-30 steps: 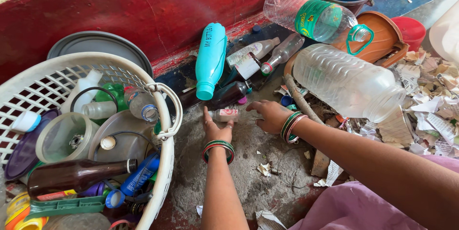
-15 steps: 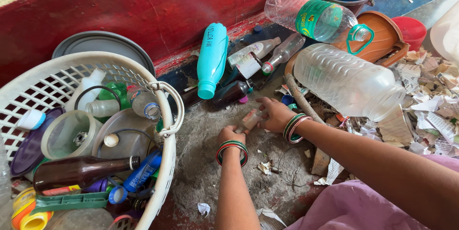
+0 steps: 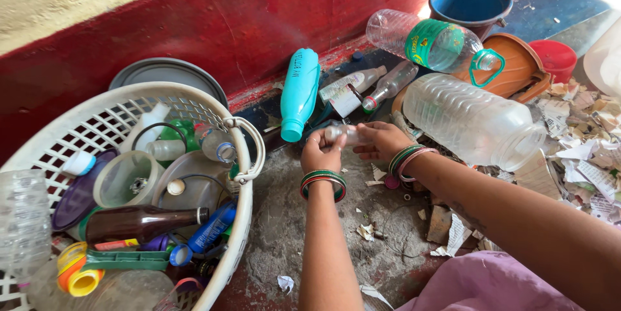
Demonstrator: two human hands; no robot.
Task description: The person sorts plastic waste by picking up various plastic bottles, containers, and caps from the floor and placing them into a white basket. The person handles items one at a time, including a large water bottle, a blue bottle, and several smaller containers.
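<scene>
Both hands pinch a small clear vial (image 3: pixel 341 134), left hand (image 3: pixel 321 154) at its cap end, right hand (image 3: pixel 381 140) round the body, at 3 o'clock from the basket (image 3: pixel 240 188); it looks light, stiff, slippery, best gripped mid-body.

Bare floor (image 3: pixel 284 233) between basket (image 3: pixel 242 220) and jug (image 3: pixel 472 120)

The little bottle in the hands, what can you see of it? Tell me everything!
The little bottle is small and looks like clear plastic, pale and a bit cloudy. It lies sideways, lifted off the gritty ground, just in front of the turquoise bottle. The left hand grips one end and the right hand grips the other, so fingers hide both ends and only the middle shows. Whether it has a cap or anything inside, I cannot tell.
</scene>
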